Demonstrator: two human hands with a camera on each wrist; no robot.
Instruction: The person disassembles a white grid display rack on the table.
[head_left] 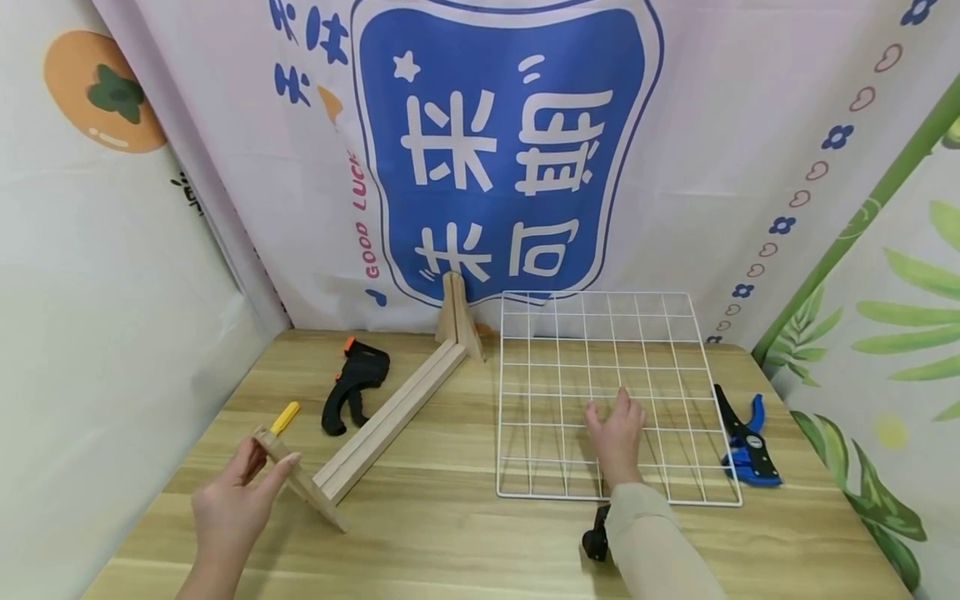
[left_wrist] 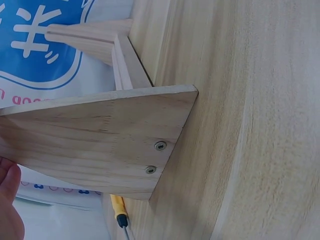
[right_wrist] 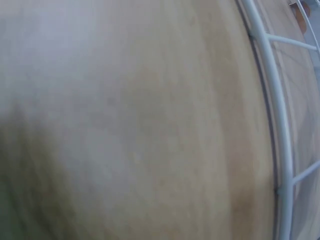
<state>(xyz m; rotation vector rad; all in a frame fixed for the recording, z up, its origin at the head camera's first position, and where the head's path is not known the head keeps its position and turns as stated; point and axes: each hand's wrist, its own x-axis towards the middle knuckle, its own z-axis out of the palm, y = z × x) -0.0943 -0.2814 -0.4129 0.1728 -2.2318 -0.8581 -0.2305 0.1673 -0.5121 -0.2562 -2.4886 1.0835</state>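
Note:
At the left front, my left hand [head_left: 232, 504] grips the upper end of a wooden end board [head_left: 303, 483], thumb on one side and fingers on the other. That board belongs to a wooden stand [head_left: 393, 417] whose crossbar runs back to a second upright near the wall; in the left wrist view, two screw heads [left_wrist: 160, 145] show on the board's outer face. My right hand [head_left: 618, 437] holds the middle of a white wire grid panel [head_left: 547, 497], fingers at its wires. The panel slopes up toward the wall, its near edge close over the table.
A yellow-handled screwdriver [head_left: 285, 418] lies behind the held board. Beyond it is a black clamp [head_left: 354, 383] with orange tips. A blue-and-black hand cutter [head_left: 753, 446] lies at the panel's right edge. Printed cloth [head_left: 697, 167] hangs behind the wooden table [head_left: 450, 542].

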